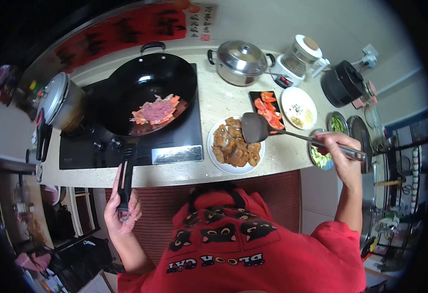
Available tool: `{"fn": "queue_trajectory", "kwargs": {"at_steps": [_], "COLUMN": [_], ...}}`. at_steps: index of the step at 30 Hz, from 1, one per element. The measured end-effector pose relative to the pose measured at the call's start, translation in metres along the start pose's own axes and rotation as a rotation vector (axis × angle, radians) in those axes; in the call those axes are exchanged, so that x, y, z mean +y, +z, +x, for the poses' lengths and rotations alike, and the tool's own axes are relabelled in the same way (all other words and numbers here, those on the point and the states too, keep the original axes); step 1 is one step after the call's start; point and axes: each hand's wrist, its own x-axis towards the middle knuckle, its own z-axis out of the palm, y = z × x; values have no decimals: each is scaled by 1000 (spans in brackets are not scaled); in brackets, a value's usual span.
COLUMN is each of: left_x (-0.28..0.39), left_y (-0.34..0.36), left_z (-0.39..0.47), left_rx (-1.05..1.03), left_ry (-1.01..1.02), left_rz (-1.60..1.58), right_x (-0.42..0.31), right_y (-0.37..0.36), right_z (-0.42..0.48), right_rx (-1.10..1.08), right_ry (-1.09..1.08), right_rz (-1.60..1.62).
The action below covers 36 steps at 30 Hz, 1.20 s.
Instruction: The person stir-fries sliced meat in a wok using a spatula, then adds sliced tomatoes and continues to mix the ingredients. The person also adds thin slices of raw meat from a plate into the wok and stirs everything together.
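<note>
My left hand [124, 210] grips the black handle [126, 183] of a wok [162, 77] that sits on the cooktop. Pinkish raw meat [157, 111] lies over carrot strips in the wok's lower right part. Closed round the metal handle of a spatula, my right hand [336, 146] keeps its dark blade [255, 127] over the right edge of a plate of browned fried pieces [232, 146]. Behind that blade, tomato wedges [269, 108] lie on a black tray. A white plate [291, 96] with small heaps of chopped seasoning is right of the tray.
A pressure cooker [62, 99] stands left of the wok. Along the wall are a lidded steel pot [241, 62], a glass kettle [298, 60] and a black appliance [342, 84]. Bowls of chopped greens [336, 123] and pale green slices [320, 157] sit near my right hand.
</note>
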Motion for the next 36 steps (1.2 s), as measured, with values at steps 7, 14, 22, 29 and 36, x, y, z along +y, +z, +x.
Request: {"fn": "queue_trajectory", "kwargs": {"at_steps": [7,14,22,29,36], "left_x": [-1,-2,15,23,14], "left_y": [2,-2,9,17,7], "left_z": [3,4,6,1,-1], "left_rx": [23,-2,-25,20,24], "left_ry": [-55,-42,-46,-72,-83], "left_rz": [-81,-104,-131,-109,-132], "right_x": [28,-19,-82,-64,49], "right_y": [-53,55,171,190,238], "right_z": [28,142,253,282,255], "right_rx": [271,40,-323,-327,-323], "right_ry": [155,-82,-159,-224,-168], "right_rz": [387,534,-22,-29,512]}}
